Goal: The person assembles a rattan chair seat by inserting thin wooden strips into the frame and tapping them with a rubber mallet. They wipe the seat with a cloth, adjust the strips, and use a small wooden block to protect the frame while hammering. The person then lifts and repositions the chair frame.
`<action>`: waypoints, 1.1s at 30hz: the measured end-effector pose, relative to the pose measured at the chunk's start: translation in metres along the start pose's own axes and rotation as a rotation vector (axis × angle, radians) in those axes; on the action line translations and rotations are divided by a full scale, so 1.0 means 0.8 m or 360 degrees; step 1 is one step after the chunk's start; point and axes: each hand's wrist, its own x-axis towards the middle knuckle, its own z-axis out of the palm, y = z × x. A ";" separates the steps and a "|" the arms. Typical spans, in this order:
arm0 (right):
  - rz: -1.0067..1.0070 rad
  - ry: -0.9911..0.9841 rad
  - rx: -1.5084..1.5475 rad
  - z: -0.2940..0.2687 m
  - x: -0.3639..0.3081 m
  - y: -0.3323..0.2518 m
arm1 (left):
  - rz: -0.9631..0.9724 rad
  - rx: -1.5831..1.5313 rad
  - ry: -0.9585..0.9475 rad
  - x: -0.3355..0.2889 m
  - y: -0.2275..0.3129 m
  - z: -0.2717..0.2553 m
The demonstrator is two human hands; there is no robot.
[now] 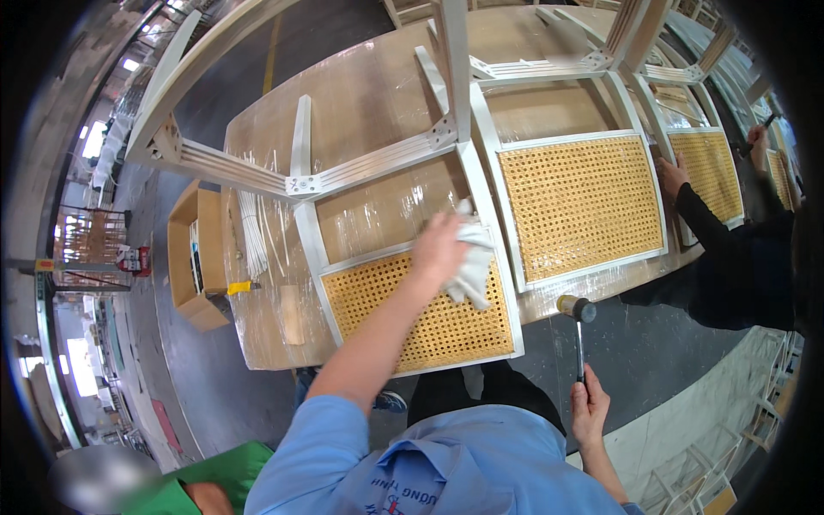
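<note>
My left hand [439, 251] is closed on a crumpled white cloth [470, 273], which lies against the upper right part of a woven cane panel [386, 296]. The panel sits in the white wooden back of a chair frame [369, 178] laid on a plastic-wrapped table [257, 326], its legs rising toward me. Off to the right, clear of the chair, my right hand [590, 405] grips the handle of a mallet [580, 343]. The mallet points upward, with a pale yellow and dark head.
A second chair with a cane panel [584, 206] lies alongside, and more follow to the right. A co-worker's hand [674, 176] touches one. White strips [251, 227], a yellow-handled tool [243, 287] and a wood block [293, 316] lie left, near a cardboard box [196, 257]. Someone in green [215, 476] is lower left.
</note>
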 end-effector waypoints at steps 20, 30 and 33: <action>-0.0146 0.0067 -0.0092 -0.027 -0.028 -0.037 | 0.0701 0.0220 0.0659 0.002 -0.074 -0.003; -0.0285 0.0353 0.0041 0.039 -0.052 -0.028 | 0.0871 0.0661 0.0636 -0.007 -0.064 0.000; -0.0383 0.0439 -0.0009 0.059 -0.059 -0.033 | 0.1011 0.0534 0.0332 -0.004 -0.100 -0.031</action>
